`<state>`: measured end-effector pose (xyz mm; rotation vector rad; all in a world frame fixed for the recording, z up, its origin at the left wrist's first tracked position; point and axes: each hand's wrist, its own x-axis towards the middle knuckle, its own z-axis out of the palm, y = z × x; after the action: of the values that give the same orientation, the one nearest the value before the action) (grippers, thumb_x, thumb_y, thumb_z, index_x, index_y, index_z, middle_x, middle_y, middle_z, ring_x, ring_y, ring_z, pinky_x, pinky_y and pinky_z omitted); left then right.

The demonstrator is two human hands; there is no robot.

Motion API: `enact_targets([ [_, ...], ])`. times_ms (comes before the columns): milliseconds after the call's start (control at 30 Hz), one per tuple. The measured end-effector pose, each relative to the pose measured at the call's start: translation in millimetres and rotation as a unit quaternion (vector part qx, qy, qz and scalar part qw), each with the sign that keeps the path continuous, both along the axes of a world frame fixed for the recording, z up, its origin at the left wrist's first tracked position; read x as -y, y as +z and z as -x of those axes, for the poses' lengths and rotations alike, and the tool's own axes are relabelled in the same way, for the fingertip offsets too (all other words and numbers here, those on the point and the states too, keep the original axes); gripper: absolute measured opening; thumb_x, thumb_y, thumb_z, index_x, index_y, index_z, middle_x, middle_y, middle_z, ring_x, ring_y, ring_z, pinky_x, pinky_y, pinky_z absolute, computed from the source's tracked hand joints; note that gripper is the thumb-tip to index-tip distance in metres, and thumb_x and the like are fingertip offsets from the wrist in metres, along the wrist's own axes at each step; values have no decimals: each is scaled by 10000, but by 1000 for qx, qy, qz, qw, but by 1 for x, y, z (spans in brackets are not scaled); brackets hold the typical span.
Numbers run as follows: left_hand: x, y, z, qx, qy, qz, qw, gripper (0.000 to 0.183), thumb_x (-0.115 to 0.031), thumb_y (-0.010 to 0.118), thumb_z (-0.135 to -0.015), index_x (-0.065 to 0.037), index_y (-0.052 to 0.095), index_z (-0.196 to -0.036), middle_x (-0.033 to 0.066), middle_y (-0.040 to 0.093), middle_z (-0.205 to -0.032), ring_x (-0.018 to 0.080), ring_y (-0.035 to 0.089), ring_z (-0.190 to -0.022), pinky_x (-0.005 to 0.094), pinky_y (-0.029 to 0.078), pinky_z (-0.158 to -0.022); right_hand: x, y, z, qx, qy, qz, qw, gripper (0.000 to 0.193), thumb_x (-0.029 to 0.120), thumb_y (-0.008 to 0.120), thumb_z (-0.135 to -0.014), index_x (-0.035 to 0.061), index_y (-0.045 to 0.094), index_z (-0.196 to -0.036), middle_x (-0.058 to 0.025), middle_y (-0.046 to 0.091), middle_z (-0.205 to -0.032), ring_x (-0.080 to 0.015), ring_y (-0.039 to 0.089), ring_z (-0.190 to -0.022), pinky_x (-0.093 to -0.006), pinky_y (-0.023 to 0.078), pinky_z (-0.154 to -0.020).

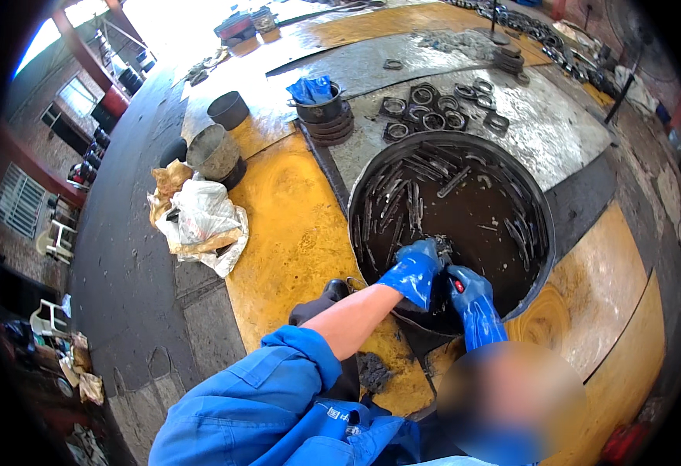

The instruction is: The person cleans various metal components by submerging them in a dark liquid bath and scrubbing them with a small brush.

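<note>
A wide round metal tub [546,225] of dark murky liquid stands in front of me, with several long dark metal strips [455,182] lying around its inside. My left hand [416,272], in a blue rubber glove, reaches over the tub's near part. Its fingers are closed around a dark, wet-looking piece [444,250] whose kind I cannot make out. Close beside it on the right, my right hand [472,293], also gloved in blue, is closed on a tool with a red handle [458,286]. The working end of that tool is hidden.
Several black square-and-ring metal parts [432,121] lie beyond the tub. To the left are a bucket [215,151], a black pot [319,107] on stacked rings, and a heap of plastic bags [204,213]. A dark rag-like clump [373,373] lies by my foot. A blurred patch hides the lower right.
</note>
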<state>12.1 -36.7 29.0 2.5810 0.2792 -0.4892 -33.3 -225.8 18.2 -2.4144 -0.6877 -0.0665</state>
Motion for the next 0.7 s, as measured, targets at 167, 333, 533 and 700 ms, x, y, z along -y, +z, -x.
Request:
enact_targets([
  [167, 10, 12, 7, 36, 11, -19, 999, 521, -515, 667, -916, -149, 659, -1286, 146, 745, -1184, 345, 723, -1093, 488, 552, -956, -3, -2, -10, -169, -15, 17, 985, 272, 143, 686, -893, 61, 737, -1147, -174, 747, -1130, -389, 706, -1061, -424, 566, -925],
  [333, 3, 2, 5, 19, -34, -78, 996, 551, -473, 676, -916, -149, 590, -1353, 142, 752, -1145, 337, 723, -1078, 493, 560, -924, -5, -5, -15, -240, -51, -67, 967, 286, 161, 686, -930, 44, 728, -1188, -127, 769, -1062, -224, 718, -985, -365, 547, -893],
  [533, 7, 15, 20, 27, 8, 60, 998, 612, -472, 639, -939, -137, 515, -1436, 128, 691, -1331, 333, 668, -1212, 495, 542, -1000, 13, -12, -23, -361, -101, -171, 911, 255, 200, 730, -964, 48, 746, -1167, -14, 752, -1035, -129, 671, -940, -317, 539, -879],
  [700, -2, -30, 26, 118, 40, 156, 980, 650, -399, 670, -928, -117, 481, -1482, 158, 653, -1378, 353, 642, -1233, 458, 533, -1029, 6, -21, -22, -333, -84, -174, 923, 244, 183, 730, -952, 38, 749, -1148, -35, 761, -1020, -153, 688, -924, -327, 551, -874],
])
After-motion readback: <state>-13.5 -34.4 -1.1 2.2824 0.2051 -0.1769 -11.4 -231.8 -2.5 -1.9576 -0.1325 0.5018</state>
